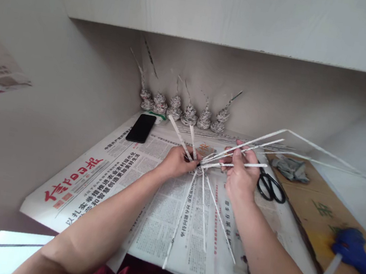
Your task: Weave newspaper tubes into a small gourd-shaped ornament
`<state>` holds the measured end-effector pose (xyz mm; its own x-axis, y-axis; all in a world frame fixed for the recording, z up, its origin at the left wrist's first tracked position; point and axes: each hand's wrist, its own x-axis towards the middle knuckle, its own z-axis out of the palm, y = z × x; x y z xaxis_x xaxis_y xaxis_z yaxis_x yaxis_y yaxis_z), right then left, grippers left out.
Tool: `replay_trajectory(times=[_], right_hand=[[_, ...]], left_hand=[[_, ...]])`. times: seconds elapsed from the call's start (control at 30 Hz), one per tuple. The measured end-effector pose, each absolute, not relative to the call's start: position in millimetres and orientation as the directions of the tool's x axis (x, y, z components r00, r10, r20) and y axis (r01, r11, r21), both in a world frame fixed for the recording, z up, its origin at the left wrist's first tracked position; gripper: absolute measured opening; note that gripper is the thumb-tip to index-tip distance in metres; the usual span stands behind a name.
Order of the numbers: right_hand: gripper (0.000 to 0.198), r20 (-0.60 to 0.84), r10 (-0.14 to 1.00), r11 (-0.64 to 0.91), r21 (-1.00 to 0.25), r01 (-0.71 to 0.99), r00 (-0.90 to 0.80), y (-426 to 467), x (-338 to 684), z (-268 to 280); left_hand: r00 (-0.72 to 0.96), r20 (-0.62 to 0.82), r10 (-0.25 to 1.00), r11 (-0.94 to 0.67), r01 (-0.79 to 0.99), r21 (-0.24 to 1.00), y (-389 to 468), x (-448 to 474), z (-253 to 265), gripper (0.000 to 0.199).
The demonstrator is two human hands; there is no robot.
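Observation:
Several white rolled-paper strips (pixel 206 203) fan out from a small woven paper base (pixel 197 171) at the middle of the newspaper. My left hand (pixel 179 161) is closed on that base, its thumb and fingers pinching where the strips meet. At the right of the base, my right hand (pixel 241 170) has its fingers round some of the paper strips (pixel 250 143). Two of these long strips bend and reach far to the right. Part of the base is hidden by my left fingers.
Newspaper sheets (pixel 94 188) cover the table. A black phone (pixel 141 128) lies at left, and several gourd-shaped woven paper pieces (pixel 189 114) line the back wall. Black-handled scissors (pixel 271 188), crumpled grey cloth or paper (pixel 290 168), cardboard (pixel 316 205) and a blue glue gun (pixel 351 247) lie at right.

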<state>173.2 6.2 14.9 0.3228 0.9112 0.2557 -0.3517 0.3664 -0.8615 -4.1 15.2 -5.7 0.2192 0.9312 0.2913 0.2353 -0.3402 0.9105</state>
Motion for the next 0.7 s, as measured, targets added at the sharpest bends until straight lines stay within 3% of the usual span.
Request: replay_trajectory(times=[0.13,0.2,0.27,0.33,0.5,0.6,0.7], right_hand=[[0.042,0.033,0.965,0.161,-0.859,-0.485,0.261,9.2,173.6,10.8],[0.041,-0.047,0.979,0.052,-0.883,-0.467,0.198,9.1,168.9,4.7],[0.038,-0.016,0.989,0.038,-0.935,-0.353,0.148,7.3,162.2,-2.9],[0.035,0.089,0.986,0.116,-0.972,-0.202,0.141,4.7,156.1,-10.4],[0.019,0.235,0.967,0.233,-0.972,0.024,0.103,0.5,152.1,-18.2],[0.019,0.239,0.967,0.234,-0.970,0.072,0.088,2.1,154.1,-16.6],[0.021,0.190,0.973,0.198,-0.979,-0.047,0.133,6.6,156.7,-15.9]], left_hand=[[0.205,0.298,0.932,-0.345,0.253,0.904,14.6,-3.3,-5.5,0.015],[0.197,0.297,0.934,-0.342,0.266,0.901,14.2,-2.6,-5.4,0.015],[0.185,0.305,0.934,-0.347,0.265,0.900,13.7,-2.2,-5.0,0.015],[0.172,0.309,0.935,-0.347,0.273,0.897,13.3,-2.1,-4.0,0.015],[0.135,0.292,0.947,-0.320,0.285,0.904,13.4,-3.5,-1.0,0.015],[0.130,0.294,0.947,-0.320,0.291,0.902,13.9,-4.1,-1.3,0.014],[0.144,0.305,0.941,-0.336,0.306,0.891,14.3,-4.5,-3.1,0.014]])
